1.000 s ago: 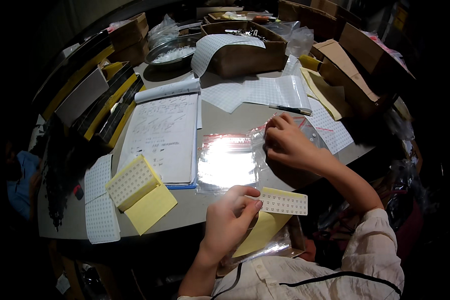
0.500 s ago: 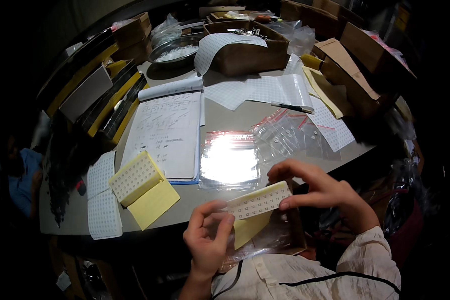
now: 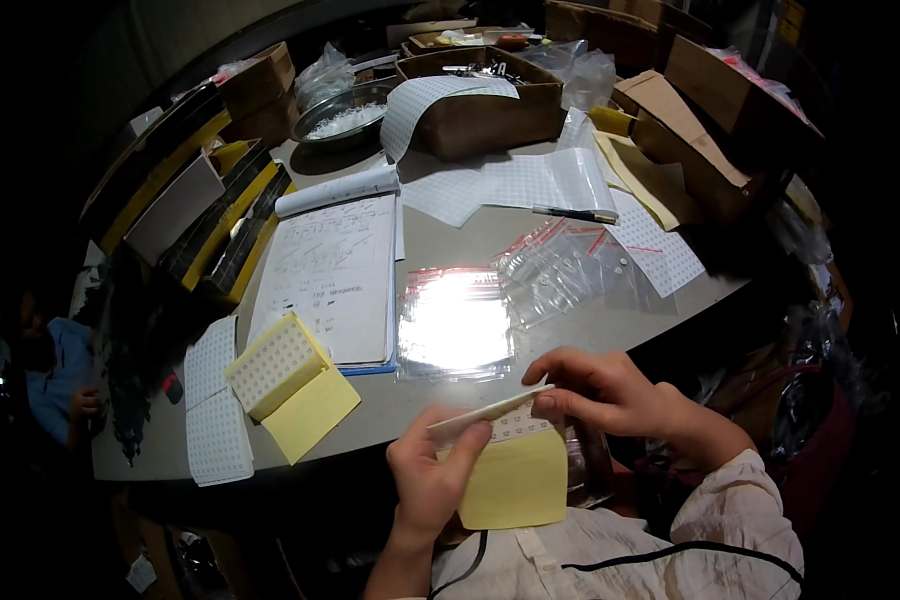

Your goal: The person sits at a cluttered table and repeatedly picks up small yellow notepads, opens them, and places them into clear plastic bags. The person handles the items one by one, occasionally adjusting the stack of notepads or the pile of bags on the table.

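Close in front of my body, a folded label sheet (image 3: pixel 515 480) with a yellow backing hangs between my hands. My left hand (image 3: pixel 432 468) pinches its left end, thumb on the near face and fingers behind. At the upper right corner, my right hand (image 3: pixel 615 395) has its thumb and forefinger on the fold. The white printed strip is tipped so that only part of its rows shows. Behind the right side of the sheet, a box with clear plastic bags (image 3: pixel 588 465) is partly hidden. A second yellow-backed label sheet (image 3: pixel 310 415) lies half folded near the table's front left.
Glossy zip bags (image 3: pixel 455 325) lie stacked mid-table, with loose bags (image 3: pixel 565 270) holding small round pieces to their right. An open notepad (image 3: pixel 330 270), white label sheets (image 3: pixel 215 400), a pen (image 3: pixel 575 214), a metal bowl (image 3: pixel 342 125) and a cardboard box (image 3: pixel 490 115) surround them.
The label sheet has moved slightly left and tilted, so its yellow backing now hangs down in full view and less of the printed strip shows. Both hands moved with it.
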Demonstrator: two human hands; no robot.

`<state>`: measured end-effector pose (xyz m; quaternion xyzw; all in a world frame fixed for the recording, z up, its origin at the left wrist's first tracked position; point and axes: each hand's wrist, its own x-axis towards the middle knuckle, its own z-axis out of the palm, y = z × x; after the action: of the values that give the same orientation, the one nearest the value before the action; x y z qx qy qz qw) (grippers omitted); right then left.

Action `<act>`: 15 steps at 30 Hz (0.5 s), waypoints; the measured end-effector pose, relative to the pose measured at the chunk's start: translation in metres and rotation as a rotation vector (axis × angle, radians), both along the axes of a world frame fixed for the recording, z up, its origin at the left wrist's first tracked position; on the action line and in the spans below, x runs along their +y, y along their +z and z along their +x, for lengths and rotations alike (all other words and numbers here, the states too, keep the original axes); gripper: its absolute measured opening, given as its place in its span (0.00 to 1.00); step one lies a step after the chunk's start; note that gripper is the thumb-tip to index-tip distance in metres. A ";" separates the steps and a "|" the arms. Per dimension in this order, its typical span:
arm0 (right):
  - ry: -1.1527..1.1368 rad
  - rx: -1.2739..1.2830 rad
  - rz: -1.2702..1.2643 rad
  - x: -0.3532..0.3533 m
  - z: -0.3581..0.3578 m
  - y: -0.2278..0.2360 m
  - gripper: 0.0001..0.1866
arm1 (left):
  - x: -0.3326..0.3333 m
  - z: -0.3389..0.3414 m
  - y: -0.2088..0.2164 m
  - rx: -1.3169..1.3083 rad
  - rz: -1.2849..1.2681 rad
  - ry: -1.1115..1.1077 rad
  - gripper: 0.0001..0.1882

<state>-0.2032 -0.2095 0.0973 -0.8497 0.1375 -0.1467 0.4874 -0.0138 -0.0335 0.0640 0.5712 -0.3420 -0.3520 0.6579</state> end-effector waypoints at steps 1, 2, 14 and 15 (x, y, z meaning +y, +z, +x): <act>-0.046 -0.028 -0.107 -0.001 0.000 0.000 0.12 | 0.000 0.001 -0.001 -0.047 0.001 0.036 0.05; -0.092 -0.057 -0.214 -0.002 0.000 0.000 0.11 | 0.000 0.002 0.000 -0.065 0.009 0.041 0.05; -0.056 -0.327 -0.864 0.005 0.002 -0.011 0.12 | -0.002 0.005 0.003 0.042 0.014 0.029 0.06; -0.058 -0.340 -0.909 0.006 0.002 -0.011 0.12 | -0.002 0.006 0.003 0.054 0.011 0.018 0.06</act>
<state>-0.2008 -0.2035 0.0864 -0.9364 0.0017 -0.3422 0.0783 -0.0078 -0.0354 0.0670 0.5683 -0.3171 -0.3631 0.6668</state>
